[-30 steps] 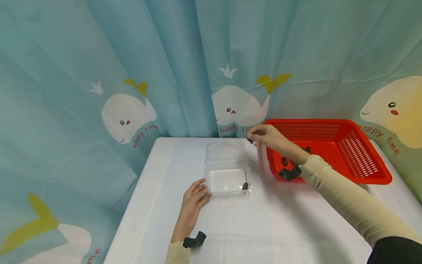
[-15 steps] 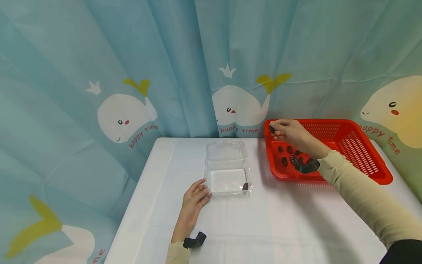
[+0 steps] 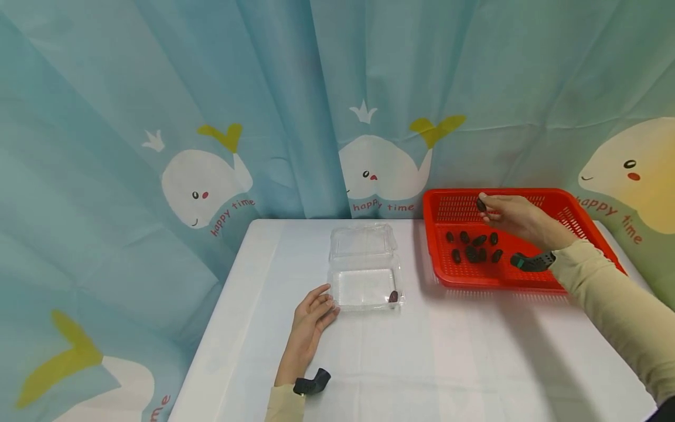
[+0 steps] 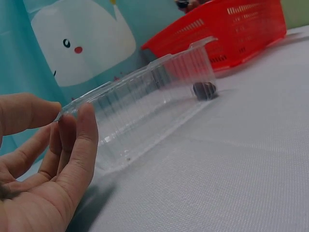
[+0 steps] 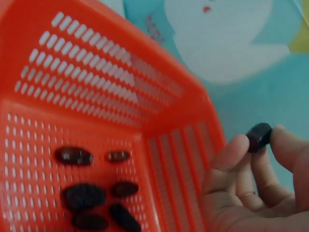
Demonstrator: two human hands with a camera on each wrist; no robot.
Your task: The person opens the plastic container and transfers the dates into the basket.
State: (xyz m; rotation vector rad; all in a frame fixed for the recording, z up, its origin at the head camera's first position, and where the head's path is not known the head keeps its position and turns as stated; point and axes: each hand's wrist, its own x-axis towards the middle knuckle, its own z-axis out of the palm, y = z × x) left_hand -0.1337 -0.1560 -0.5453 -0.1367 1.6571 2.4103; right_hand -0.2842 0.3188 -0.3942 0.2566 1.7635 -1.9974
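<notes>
My right hand (image 3: pixel 519 217) pinches a dark, wrinkled date (image 5: pixel 259 137) between thumb and fingertip, over the red plastic basket (image 3: pixel 437 272). Several more dates (image 3: pixel 471 254) lie on the basket's floor, toward its left side. On the table, a clear plastic clamshell box (image 3: pixel 364 290) stands with its lid (image 3: pixel 361 241) folded back. One date (image 4: pixel 204 90) sits in the box's front right corner. At the box's front left corner, my left hand (image 3: pixel 310 325) pinches the rim between thumb and finger, as the left wrist view shows.
A white cloth covers the table (image 3: pixel 379 363). Behind it hangs a blue curtain (image 3: pixel 285 105) with whale prints, close to the back edge. The basket's slotted walls rise at the table's back right.
My right hand has moved right, from beside the box's lid to above the basket, with a date in its fingertips. My left hand and the box have stayed in place.
</notes>
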